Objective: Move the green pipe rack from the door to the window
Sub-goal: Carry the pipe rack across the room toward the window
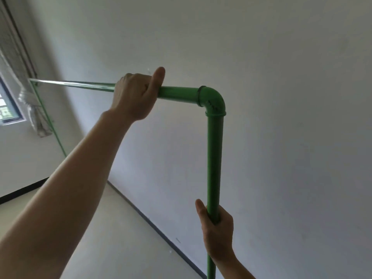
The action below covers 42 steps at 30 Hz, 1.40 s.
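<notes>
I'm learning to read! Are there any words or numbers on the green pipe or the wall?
No text can be read anywhere.
Elbow joint: small raised marks, too blurred to read.
Pipe rack, held by the left hand and the right hand: no words.
Wall and window: no words.

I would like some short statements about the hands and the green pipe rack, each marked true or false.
1. The left hand grips the top bar of the green pipe rack. True.
2. The right hand hangs free. False: it grips the upright pipe.
3. A green elbow joint joins the bar and the upright. True.
4. The window is at the right edge. False: it is at the left edge.
</notes>
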Motion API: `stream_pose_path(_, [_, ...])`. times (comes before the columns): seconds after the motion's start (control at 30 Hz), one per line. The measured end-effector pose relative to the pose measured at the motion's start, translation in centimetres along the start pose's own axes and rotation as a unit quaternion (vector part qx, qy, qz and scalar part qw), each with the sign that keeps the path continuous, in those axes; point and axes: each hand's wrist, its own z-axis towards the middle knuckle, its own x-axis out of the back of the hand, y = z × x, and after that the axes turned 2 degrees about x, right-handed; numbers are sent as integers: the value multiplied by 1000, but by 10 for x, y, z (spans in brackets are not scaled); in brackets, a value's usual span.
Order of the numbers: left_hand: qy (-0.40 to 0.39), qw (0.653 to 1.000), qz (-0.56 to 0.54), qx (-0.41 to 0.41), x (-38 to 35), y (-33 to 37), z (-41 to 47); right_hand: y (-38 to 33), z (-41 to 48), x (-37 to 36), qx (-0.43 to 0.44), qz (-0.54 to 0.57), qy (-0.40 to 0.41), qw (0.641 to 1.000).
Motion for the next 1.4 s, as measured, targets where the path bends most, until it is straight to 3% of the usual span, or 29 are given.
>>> stream_pose_path(0.2, [-21,998,2,-64,21,-7,-5,-3,-14,-6,1,21,-40,999])
stream_pose_path(0.6, [-23,999,26,-32,67,-33,-13,-13,-22,-39,10,55,-124,991])
stream_pose_path(0.97, [22,995,97,5,101,-146,-15,3,1,-157,25,55,-119,991])
stream_pose_path(1.23, [46,989,143,11,140,-244,-24,16,11,-261,71,54,-170,981])
stream_pose_path(1.33, [68,976,177,105,147,-285,-23,21,21,-294,64,71,-200,975])
stream_pose_path(1.4, [64,970,201,118,148,-306,-19,24,31,-314,56,79,-221,970])
